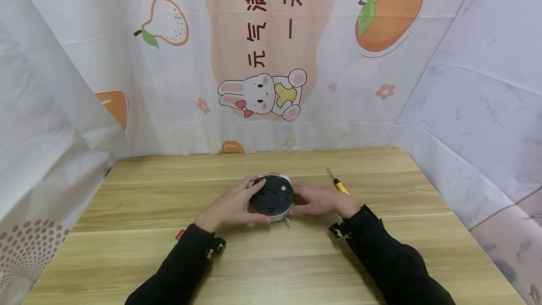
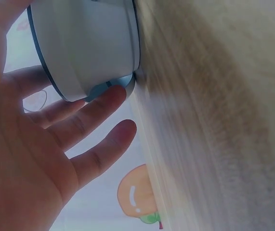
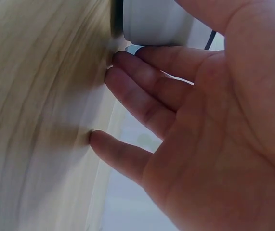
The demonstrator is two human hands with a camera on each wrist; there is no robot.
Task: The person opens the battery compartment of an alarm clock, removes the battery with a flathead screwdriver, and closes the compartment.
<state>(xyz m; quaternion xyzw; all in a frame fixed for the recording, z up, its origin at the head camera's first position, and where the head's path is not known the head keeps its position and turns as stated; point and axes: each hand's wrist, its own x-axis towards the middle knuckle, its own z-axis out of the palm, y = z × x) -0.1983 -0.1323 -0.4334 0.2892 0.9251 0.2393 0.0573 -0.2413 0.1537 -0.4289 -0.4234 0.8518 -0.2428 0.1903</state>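
A round alarm clock (image 1: 271,195) lies face down on the wooden table, its black back with small knobs and a battery cover facing up. Its white side wall (image 2: 86,43) shows large in the left wrist view. A short metal foot (image 1: 287,219) sticks out toward the near side. My left hand (image 1: 237,204) holds the clock from the left, thumb along the near rim and a fingertip on the black back. From the other side my right hand (image 1: 319,200) grips the clock's right edge, its thumb low and its fingers curved round the far side.
A screwdriver (image 1: 340,186) with a yellow and black handle lies behind my right hand, its tip pointing away. Printed curtains (image 1: 330,74) hang behind the wooden table (image 1: 139,201) and along both sides. Dark sleeves and wrist straps cover both forearms.
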